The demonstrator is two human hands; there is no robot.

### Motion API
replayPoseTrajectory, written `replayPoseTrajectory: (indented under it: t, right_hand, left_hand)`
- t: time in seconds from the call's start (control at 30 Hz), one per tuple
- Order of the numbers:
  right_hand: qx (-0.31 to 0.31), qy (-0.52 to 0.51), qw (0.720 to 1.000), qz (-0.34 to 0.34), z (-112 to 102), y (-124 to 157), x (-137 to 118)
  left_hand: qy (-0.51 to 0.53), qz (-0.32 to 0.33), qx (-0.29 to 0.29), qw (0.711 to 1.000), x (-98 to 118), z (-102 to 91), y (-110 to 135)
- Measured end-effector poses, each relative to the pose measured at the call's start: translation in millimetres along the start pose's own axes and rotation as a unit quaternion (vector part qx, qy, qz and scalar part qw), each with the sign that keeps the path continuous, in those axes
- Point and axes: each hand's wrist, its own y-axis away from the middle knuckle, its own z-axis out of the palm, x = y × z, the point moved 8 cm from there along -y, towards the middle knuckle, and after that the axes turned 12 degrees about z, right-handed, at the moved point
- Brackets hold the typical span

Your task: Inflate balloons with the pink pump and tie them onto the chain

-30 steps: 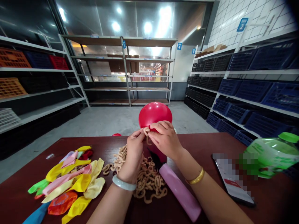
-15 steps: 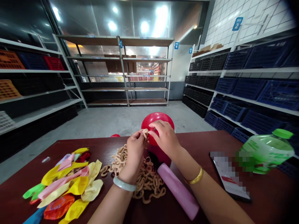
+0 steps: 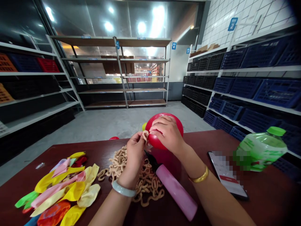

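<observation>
An inflated red balloon point(image 3: 180, 128) stands above the table's far edge. My left hand point(image 3: 135, 147) pinches a beige cord-like loop point(image 3: 145, 135) beside the balloon's near left side. Curled over the balloon's front is my right hand point(image 3: 166, 131), its fingers bent against the red surface. The balloon's neck is hidden between the hands. Under my left hand lies a heap of beige cord-like loops point(image 3: 150, 188). A pink hand pump point(image 3: 176, 193) with a black nozzle point(image 3: 151, 161) rests by the heap, below my right wrist.
Flat balloons in many colours point(image 3: 71, 190) lie at the table's left. To the right are a phone point(image 3: 227, 175) and a green-capped bottle point(image 3: 263, 150). Past the dark red table point(image 3: 105, 216) stand shelves point(image 3: 103, 91), with blue crates point(image 3: 246, 89) on the right.
The right hand has come down onto the balloon, its fingers now against it. The balloon has shifted a little right. My left hand keeps its pinch on the loop. The view has turned slightly right.
</observation>
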Motion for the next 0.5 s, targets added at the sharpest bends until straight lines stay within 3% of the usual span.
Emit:
replayPoseTrajectory:
  t: [0.17,0.5]
  right_hand:
    - [-0.021,0.035,0.999,-0.007,8.1,2.9,-6.3]
    - [0.084,0.082,0.989,0.091,7.2,6.4,12.0]
  left_hand:
    - [-0.065,0.027,-0.019,0.997,5.8,-1.5,1.6]
    - [-0.045,0.036,-0.027,0.998,2.6,3.0,1.6]
